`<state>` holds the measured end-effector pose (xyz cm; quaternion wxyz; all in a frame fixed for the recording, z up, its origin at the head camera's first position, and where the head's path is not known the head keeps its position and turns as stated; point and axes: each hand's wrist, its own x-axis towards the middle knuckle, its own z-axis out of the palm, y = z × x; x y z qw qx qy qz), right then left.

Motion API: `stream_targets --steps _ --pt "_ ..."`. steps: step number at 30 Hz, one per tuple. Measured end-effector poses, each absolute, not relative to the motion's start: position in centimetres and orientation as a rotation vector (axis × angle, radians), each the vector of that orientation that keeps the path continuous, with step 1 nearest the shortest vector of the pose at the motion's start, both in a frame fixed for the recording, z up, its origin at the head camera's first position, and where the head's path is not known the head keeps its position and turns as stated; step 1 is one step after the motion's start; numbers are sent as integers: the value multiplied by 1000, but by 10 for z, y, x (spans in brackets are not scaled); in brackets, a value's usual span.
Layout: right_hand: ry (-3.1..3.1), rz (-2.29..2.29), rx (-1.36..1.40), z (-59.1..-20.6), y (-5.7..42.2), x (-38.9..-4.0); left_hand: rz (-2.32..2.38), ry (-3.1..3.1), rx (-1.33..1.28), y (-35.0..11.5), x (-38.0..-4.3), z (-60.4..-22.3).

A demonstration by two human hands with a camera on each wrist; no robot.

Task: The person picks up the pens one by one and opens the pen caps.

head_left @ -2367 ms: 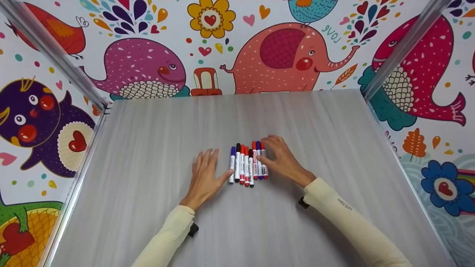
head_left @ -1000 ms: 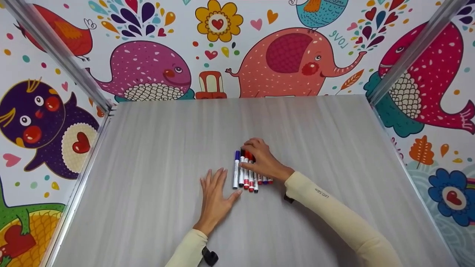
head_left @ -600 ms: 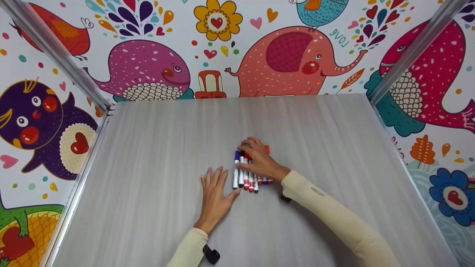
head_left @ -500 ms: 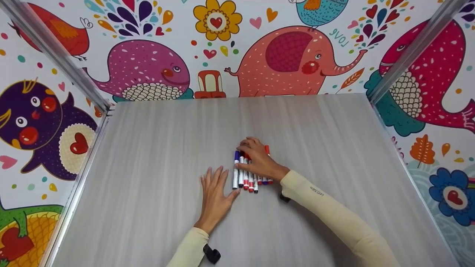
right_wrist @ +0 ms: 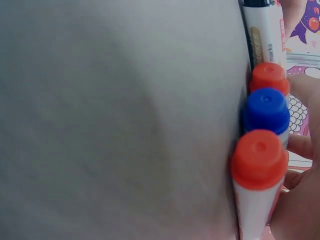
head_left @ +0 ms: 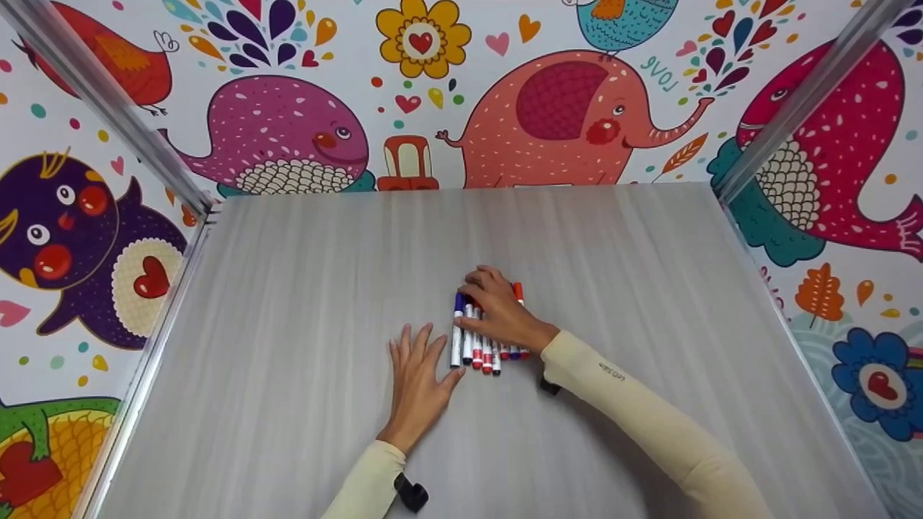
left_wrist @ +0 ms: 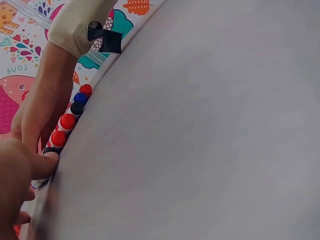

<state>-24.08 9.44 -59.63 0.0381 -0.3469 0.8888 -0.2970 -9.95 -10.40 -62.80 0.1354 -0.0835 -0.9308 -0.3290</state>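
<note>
Several whiteboard markers point(head_left: 477, 357) lie side by side in a row on the table, white-barrelled with red, black and blue ends. The blue-capped marker point(head_left: 456, 349) forms the row's left edge. My right hand point(head_left: 505, 311) arches over the row from the right, its thumb and fingertips at the leftmost markers; whether they pinch one is hidden. My left hand point(head_left: 418, 386) rests left of the row with fingers spread, its thumb tip beside the near end of the blue-capped marker. In the right wrist view, a red-ended marker point(right_wrist: 260, 160) and a blue-ended marker point(right_wrist: 267, 110) appear close up.
The grey wood-grain table point(head_left: 324, 274) extends around the markers. Walls with cartoon animals, such as an elephant point(head_left: 548, 122), stand behind and at both sides. Metal posts point(head_left: 101, 94) rise at the corners. A black wrist camera point(head_left: 411, 494) sits on the left sleeve.
My right hand has moved left from the row's right edge to its left side, across the markers. My left hand has drawn nearer to the body and slightly right. Lately both barely move.
</note>
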Motion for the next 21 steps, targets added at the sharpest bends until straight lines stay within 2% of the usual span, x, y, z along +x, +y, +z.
stream_targets --steps 14,21 --pt "2727 -891 -1077 -594 90 -239 -1026 -2719 -240 -105 -97 -625" --pt "2690 -1018 -1018 -584 93 -244 -1164 -2719 -243 -109 -102 -610"
